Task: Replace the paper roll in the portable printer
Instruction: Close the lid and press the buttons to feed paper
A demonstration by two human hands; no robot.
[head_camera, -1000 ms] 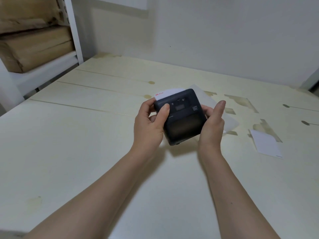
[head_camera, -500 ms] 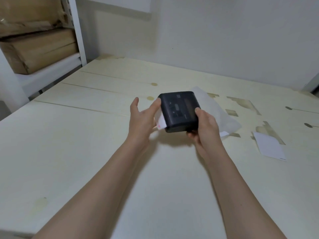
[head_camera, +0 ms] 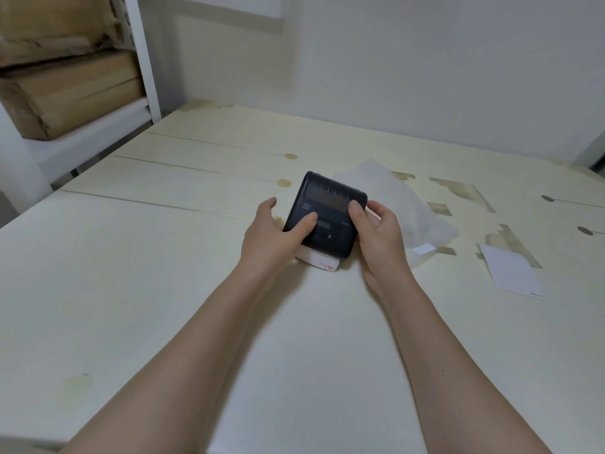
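A small black portable printer (head_camera: pixel 330 204) lies flat at the middle of the pale wooden table (head_camera: pixel 163 290), top face up. A strip of white paper with a red mark (head_camera: pixel 322 262) sticks out from its near edge. My left hand (head_camera: pixel 271 239) grips the printer's left side, thumb on its top. My right hand (head_camera: pixel 379 237) grips the right side, thumb also on top. Whether a roll sits inside is hidden.
A crumpled translucent white bag (head_camera: pixel 409 204) lies just behind and right of the printer. A white card (head_camera: pixel 510 271) lies further right. Patches of peeled finish mark the table's right part. A white shelf (head_camera: pixel 98 126) with brown cardboard boxes (head_camera: pixel 72 90) stands at the far left.
The printer was held up and turned over between both hands. It now lies lower and flat, with the paper strip toward me. My left hand has closed on it again.
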